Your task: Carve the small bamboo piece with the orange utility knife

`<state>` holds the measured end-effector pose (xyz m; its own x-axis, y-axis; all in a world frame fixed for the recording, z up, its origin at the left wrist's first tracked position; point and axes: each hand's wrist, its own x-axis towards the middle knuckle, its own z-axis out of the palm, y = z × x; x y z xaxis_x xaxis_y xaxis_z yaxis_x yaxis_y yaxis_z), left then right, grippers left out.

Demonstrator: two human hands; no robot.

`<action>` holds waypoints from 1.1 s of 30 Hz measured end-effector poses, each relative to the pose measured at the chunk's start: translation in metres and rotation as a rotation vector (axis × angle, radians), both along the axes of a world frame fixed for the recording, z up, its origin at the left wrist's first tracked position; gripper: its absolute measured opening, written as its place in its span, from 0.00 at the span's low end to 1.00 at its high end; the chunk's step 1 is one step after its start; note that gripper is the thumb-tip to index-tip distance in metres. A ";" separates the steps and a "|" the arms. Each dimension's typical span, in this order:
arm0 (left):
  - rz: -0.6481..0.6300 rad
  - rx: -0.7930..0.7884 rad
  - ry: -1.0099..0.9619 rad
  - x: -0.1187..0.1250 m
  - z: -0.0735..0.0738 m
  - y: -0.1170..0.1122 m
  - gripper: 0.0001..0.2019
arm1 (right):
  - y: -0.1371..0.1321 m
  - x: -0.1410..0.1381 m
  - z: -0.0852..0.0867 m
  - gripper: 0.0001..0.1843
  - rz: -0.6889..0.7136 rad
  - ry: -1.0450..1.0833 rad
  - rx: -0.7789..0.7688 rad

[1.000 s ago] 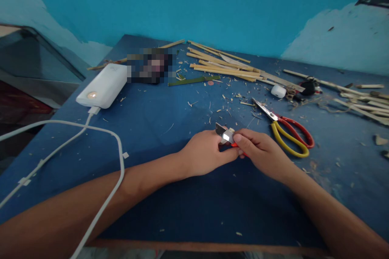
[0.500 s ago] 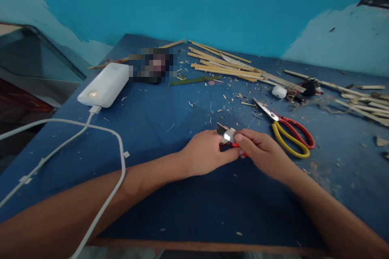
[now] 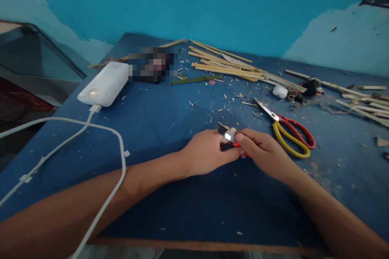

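Unmoved, the right hand (image 3: 263, 151) clasps the cutter (image 3: 230, 135), blade (image 3: 222, 128) beyond its fingertips; I can't discern the left hand (image 3: 203, 152)'s grip.

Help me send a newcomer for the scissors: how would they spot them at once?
On the blue table, find the small white case near the pale sticks. Just nearer the viewer lie the scissors, set apart by one red handle and one yellow.

Red-and-silver knife (image 3: 230, 135); blue table (image 3: 146, 121)
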<state>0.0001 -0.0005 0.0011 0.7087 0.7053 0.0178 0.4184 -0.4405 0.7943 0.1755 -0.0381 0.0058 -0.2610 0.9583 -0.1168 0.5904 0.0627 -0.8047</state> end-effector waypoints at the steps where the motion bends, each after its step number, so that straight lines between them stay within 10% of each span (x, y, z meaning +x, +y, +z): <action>1: -0.001 0.005 0.000 0.000 0.000 0.000 0.11 | 0.000 0.000 0.000 0.19 -0.002 -0.003 -0.002; 33: -0.008 0.022 0.021 0.000 -0.002 0.000 0.12 | 0.000 0.000 0.000 0.19 -0.003 -0.018 -0.027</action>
<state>0.0000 -0.0008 -0.0012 0.7146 0.6993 0.0183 0.4315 -0.4612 0.7753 0.1753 -0.0377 0.0061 -0.2558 0.9555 -0.1470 0.6047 0.0395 -0.7955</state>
